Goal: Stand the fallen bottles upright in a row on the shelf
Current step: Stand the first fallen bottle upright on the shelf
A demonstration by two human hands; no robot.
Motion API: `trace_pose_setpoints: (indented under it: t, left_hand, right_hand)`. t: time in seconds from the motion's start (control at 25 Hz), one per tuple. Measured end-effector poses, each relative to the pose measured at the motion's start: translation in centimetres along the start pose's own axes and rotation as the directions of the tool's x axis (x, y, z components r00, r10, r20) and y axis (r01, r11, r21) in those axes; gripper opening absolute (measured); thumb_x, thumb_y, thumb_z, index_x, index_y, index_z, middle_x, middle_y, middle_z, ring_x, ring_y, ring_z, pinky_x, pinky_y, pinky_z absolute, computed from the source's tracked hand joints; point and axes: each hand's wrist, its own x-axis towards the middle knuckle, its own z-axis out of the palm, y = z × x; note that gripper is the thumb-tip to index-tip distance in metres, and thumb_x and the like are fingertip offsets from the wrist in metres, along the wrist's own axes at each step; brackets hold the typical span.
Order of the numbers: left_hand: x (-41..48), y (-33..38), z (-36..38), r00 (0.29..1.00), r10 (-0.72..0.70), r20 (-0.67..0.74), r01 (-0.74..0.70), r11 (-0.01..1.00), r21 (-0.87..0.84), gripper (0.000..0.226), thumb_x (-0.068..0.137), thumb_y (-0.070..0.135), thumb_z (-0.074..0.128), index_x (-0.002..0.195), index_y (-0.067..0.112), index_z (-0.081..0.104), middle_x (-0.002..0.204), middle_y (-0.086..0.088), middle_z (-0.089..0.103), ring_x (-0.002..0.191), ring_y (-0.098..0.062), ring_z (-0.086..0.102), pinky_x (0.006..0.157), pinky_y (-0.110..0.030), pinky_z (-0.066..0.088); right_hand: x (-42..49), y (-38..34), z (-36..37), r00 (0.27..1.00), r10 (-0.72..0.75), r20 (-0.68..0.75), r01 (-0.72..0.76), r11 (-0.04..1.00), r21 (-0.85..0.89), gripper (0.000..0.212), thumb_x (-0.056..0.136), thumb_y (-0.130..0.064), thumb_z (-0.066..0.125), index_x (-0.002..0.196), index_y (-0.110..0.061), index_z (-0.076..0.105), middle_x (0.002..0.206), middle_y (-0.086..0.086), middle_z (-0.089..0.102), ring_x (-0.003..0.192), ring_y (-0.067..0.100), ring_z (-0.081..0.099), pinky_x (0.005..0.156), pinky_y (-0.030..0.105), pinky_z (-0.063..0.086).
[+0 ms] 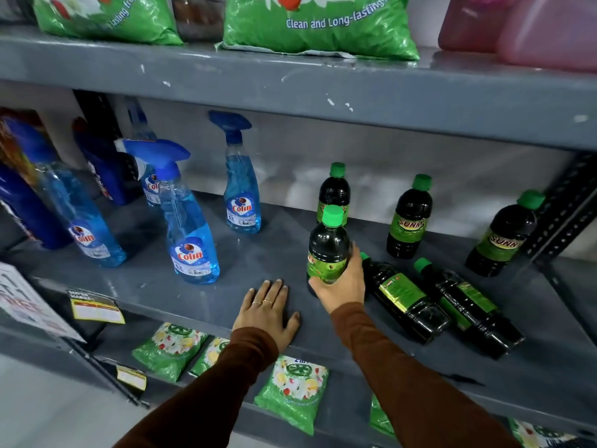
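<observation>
On the grey shelf (245, 253), my right hand (342, 286) grips a dark bottle with a green cap and green label (328, 244), held upright near the shelf's front. Just right of it, two like bottles lie on their sides: one (403, 299) beside my hand, another (468, 305) further right. Three more stand upright behind: one (334, 192) straight behind the held bottle, one (408, 218) in the middle, one (504, 234) at the far right. My left hand (266, 313) rests flat on the shelf with fingers spread, holding nothing.
Several blue spray bottles (190, 227) stand on the left half of the shelf, with dark blue containers (103, 166) behind them. Green detergent bags (319, 24) lie on the shelf above and smaller green packets (290, 392) below. A perforated upright post (568, 202) bounds the right end.
</observation>
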Motion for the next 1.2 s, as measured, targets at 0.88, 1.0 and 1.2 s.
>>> trace_pose_setpoints:
  t: [0.88, 1.0, 1.2]
  left_hand:
    - [-4.1, -2.6, -1.1, 0.978, 0.167, 0.129, -0.176, 0.982, 0.066, 0.117, 0.061, 0.078, -0.023, 0.136, 0.011, 0.038, 0.147, -0.004, 0.038, 0.135, -0.019, 0.037, 0.114, -0.031, 0.027]
    - [-4.0, -2.3, -1.4, 0.971, 0.152, 0.182, -0.162, 0.986, 0.043, 0.140, 0.030, 0.084, -0.031, 0.144, 0.013, 0.009, 0.157, -0.003, 0.008, 0.144, -0.018, 0.007, 0.119, -0.032, 0.004]
    - [-3.7, -2.2, -1.3, 0.969, 0.144, 0.201, -0.153, 0.988, 0.033, 0.148, 0.021, 0.085, -0.032, 0.144, 0.012, 0.007, 0.157, -0.004, 0.007, 0.144, -0.018, 0.005, 0.119, -0.032, 0.003]
  right_hand:
    - [-1.9, 1.2, -1.4, 0.930, 0.111, 0.350, -0.114, 0.993, -0.011, 0.064, 0.053, -0.025, 0.083, 0.110, -0.019, 0.056, 0.114, 0.009, 0.067, 0.104, 0.023, 0.063, 0.099, 0.047, 0.047]
    - [-3.6, 1.3, -1.5, 0.921, 0.101, 0.377, -0.108, 0.994, -0.004, 0.066, 0.049, -0.032, 0.083, 0.109, -0.022, 0.056, 0.115, 0.009, 0.067, 0.106, 0.023, 0.062, 0.099, 0.047, 0.047]
    - [-5.4, 1.5, -1.3, 0.927, 0.085, 0.365, -0.090, 0.996, -0.004, 0.075, 0.045, -0.043, 0.079, 0.113, -0.020, 0.057, 0.115, 0.006, 0.068, 0.106, 0.020, 0.063, 0.098, 0.045, 0.049]
